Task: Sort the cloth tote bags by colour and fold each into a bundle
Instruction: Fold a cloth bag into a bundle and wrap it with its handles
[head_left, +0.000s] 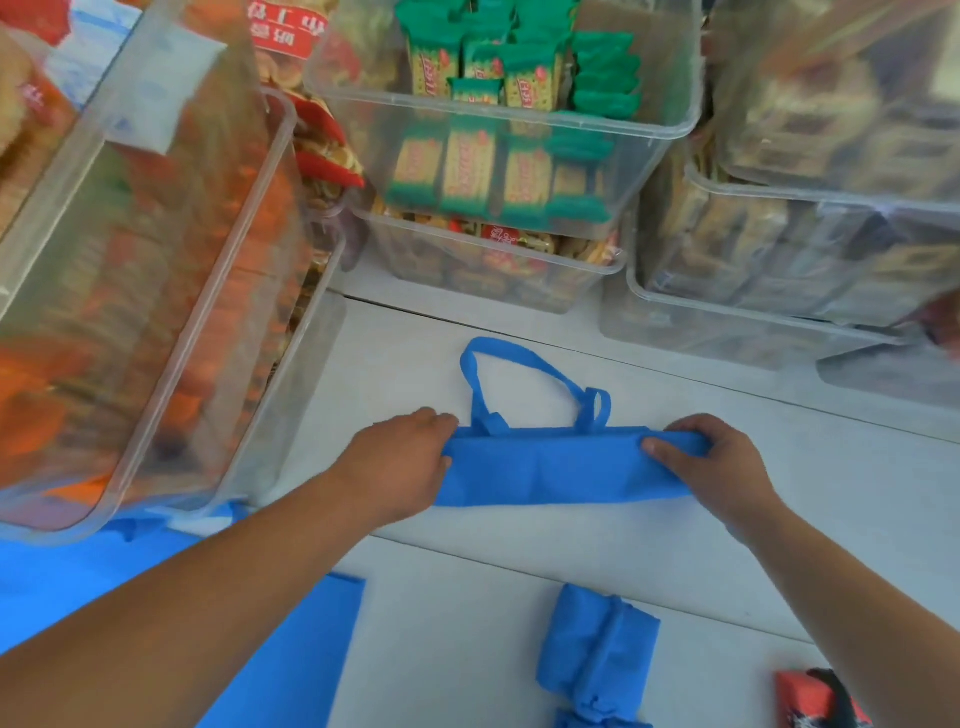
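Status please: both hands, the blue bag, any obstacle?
Left hand, right hand: each grips one end. Blue cloth tote bag: folded to a flat strip, handles out. Clear plastic snack boxes behind, not touching.

Both forearms bare, reaching fwd & angled inward, wrists low. L hand (402, 460) curls its fingers round the left end of the blue bag (550, 467). R hand (719, 467) pinches the right end, thumb on top, fingers wrapped over the far edge.

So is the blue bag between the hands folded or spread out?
Partly folded: the blue bag is a narrow band, handles sticking out, not yet a bundle.
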